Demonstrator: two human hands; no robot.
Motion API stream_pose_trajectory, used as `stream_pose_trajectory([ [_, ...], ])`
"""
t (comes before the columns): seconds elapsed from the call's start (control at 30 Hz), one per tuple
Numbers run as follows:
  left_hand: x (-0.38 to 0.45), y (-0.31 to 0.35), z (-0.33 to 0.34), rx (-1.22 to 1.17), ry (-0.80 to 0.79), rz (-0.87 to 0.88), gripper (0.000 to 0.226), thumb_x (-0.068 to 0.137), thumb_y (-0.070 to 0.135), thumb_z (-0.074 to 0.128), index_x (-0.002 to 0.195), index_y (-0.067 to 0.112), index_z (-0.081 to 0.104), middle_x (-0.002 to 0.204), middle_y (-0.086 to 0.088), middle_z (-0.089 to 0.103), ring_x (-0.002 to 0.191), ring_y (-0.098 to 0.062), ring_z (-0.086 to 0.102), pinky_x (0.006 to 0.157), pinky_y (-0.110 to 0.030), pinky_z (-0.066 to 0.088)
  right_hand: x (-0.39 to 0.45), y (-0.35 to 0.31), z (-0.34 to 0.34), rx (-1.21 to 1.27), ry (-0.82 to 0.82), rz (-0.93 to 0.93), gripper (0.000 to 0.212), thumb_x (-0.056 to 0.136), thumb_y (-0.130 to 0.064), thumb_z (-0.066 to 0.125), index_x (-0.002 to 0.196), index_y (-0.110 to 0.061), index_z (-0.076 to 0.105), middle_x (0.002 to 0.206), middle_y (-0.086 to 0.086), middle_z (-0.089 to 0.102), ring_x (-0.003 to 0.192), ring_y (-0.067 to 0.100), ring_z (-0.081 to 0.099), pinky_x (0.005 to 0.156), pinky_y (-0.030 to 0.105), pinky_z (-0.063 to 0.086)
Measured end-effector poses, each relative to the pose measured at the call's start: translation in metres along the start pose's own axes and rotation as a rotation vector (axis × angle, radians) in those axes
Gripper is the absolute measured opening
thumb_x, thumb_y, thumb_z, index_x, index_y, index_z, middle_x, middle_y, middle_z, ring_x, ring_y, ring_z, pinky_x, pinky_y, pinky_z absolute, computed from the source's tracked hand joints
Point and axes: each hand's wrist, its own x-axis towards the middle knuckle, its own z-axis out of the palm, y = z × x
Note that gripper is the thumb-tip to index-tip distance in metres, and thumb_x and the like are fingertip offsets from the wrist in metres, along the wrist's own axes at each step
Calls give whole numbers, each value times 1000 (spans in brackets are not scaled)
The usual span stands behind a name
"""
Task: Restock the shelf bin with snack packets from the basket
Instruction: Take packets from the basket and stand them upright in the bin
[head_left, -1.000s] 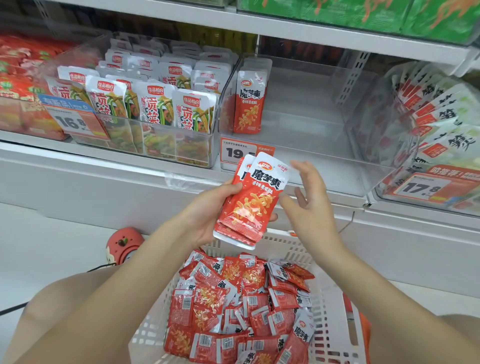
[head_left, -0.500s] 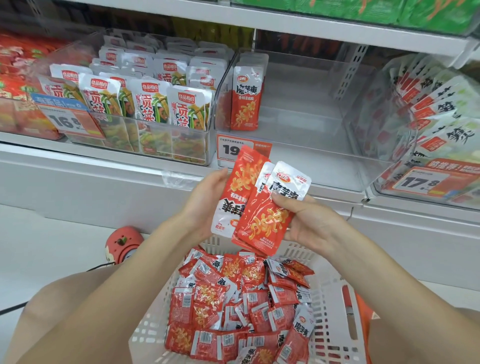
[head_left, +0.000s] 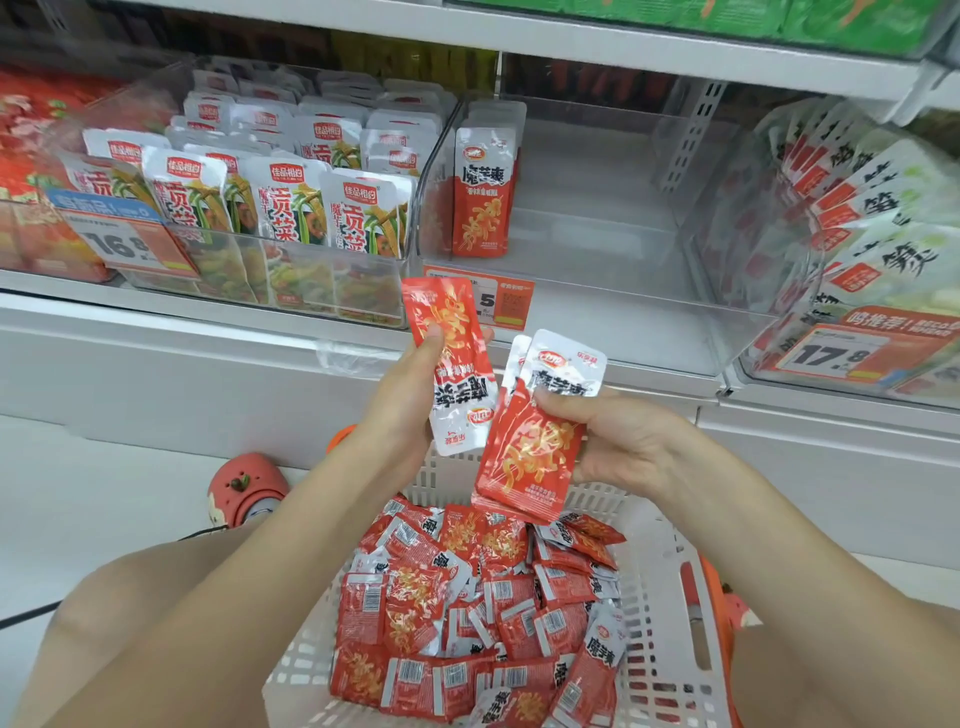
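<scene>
My left hand (head_left: 410, 400) grips one red and white snack packet (head_left: 457, 374), turned upside down. To its right, my right hand (head_left: 618, 441) holds a small stack of upright packets (head_left: 540, 431). Both hands hover between the shelf and the white plastic basket (head_left: 654, 582), where several more red packets (head_left: 467, 613) lie loose. The clear shelf bin (head_left: 623, 317) behind has a short row of the same packets (head_left: 485, 192) standing at its left wall. The rest of that bin is bare.
A neighbouring clear bin (head_left: 270, 208) on the left is full of white and green packets. Another bin (head_left: 872, 234) on the right holds white and red packets. Orange price tags hang on the bin fronts. A red shoe (head_left: 244, 488) rests on the floor.
The stack was in my left hand alone. It has split: my left hand kept one packet, flipped upside down, while my right hand took the others and drew them to the right.
</scene>
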Motion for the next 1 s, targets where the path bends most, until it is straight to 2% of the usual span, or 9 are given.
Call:
stream_pose_trajectory([
  [0.07, 0, -1, 2, -64, 30, 63, 33, 100, 37, 39, 123, 21, 57, 113, -2, 69, 98, -20, 68, 86, -41, 54, 2, 3, 2, 22, -43, 47, 10, 88, -9, 61, 99, -10, 61, 88, 8, 72, 88, 23, 66, 87, 50, 49],
  [0.2, 5, 0, 3, -246, -38, 138, 33, 101, 23, 39, 132, 13, 46, 106, -7, 67, 91, -20, 68, 81, -41, 56, 5, 0, 3, 42, -128, 33, 12, 88, -13, 60, 100, -13, 60, 86, 5, 74, 77, 18, 71, 77, 46, 52],
  [0.37, 9, -1, -1, -226, -115, 214, 19, 98, 6, 43, 115, 9, 52, 105, -9, 66, 95, -21, 65, 88, -40, 53, 8, -4, 0, 66, -128, -66, 18, 89, -11, 59, 106, -14, 60, 91, 5, 73, 80, 19, 71, 74, 43, 54],
  [0.53, 4, 7, -3, -198, 33, 116, 17, 87, -3, 54, 92, 12, 57, 82, -3, 66, 77, -13, 65, 75, -30, 54, 17, -3, -1, -199, 159, -349, 30, 86, -3, 65, 114, -12, 60, 105, 7, 72, 86, 19, 69, 78, 36, 55],
  [0.63, 0, 20, -17, 132, 60, 97, 11, 83, 9, 65, 90, 17, 63, 75, 1, 70, 70, -13, 67, 68, -32, 57, 8, -22, -11, -571, 214, -594, 30, 85, -3, 68, 106, -22, 59, 104, 0, 71, 88, 12, 67, 81, 30, 54],
  [0.7, -5, 28, -23, 454, -56, 84, 22, 80, 5, 69, 96, 20, 67, 78, -1, 71, 67, -13, 67, 64, -31, 57, 1, -34, -20, -728, 136, -643, 32, 84, -3, 68, 103, -27, 60, 101, -7, 71, 87, 8, 67, 82, 29, 55],
  [0.8, -11, 25, -19, 703, -320, -84, 30, 79, 11, 74, 105, 24, 66, 90, -1, 75, 78, -15, 71, 69, -28, 58, -4, -38, -26, -659, 28, -621, 34, 84, 1, 67, 103, -27, 61, 100, -6, 72, 88, 9, 68, 82, 29, 56],
  [0.87, -14, 13, -8, 761, -420, -146, 16, 87, 24, 68, 102, 26, 65, 95, 2, 74, 85, -14, 71, 79, -30, 57, -3, -34, -23, -624, -2, -615, 34, 84, 3, 66, 102, -25, 61, 100, -4, 72, 87, 10, 68, 81, 28, 56],
  [1.0, -10, -9, 7, 646, -256, -31, 19, 101, 30, 42, 105, 27, 60, 96, 2, 74, 85, -14, 71, 84, -34, 56, 2, -33, -19, -367, 112, -668, 29, 85, 5, 63, 99, -20, 60, 96, 5, 70, 84, 19, 67, 80, 35, 54],
])
